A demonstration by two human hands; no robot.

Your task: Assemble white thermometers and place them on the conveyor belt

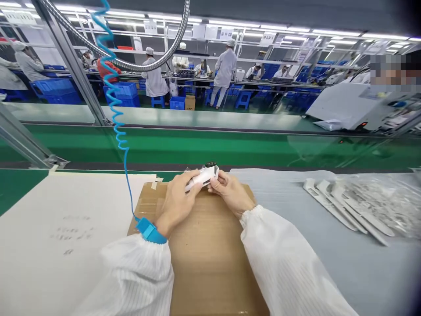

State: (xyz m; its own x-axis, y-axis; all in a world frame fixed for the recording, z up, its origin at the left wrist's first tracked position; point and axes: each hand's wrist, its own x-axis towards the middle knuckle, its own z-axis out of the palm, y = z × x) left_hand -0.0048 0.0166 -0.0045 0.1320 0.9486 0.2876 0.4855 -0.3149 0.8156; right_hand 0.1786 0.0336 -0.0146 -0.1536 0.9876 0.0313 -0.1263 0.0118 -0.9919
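Observation:
Both of my hands hold a small white device (203, 177) with a black round cap at its far end, and clear plastic wrap shows around it. My left hand (176, 204) grips its near end, while the fingers of my right hand (230, 191) pinch its other side. Part of the device is hidden by my fingers. Both hands are just above a flat cardboard sheet (200, 245). A blue antistatic wrist strap (151, 230) circles my left wrist, and its coiled blue cord (113, 101) rises towards the upper left.
A white sheet of paper (55, 228) lies to the left. Several white elongated parts (332, 206) lie on a pale foam sheet (279, 184) at the right. A green conveyor belt (197, 145) runs behind the work surface. Beyond a glass panel, co-workers (223, 70) stand among blue crates.

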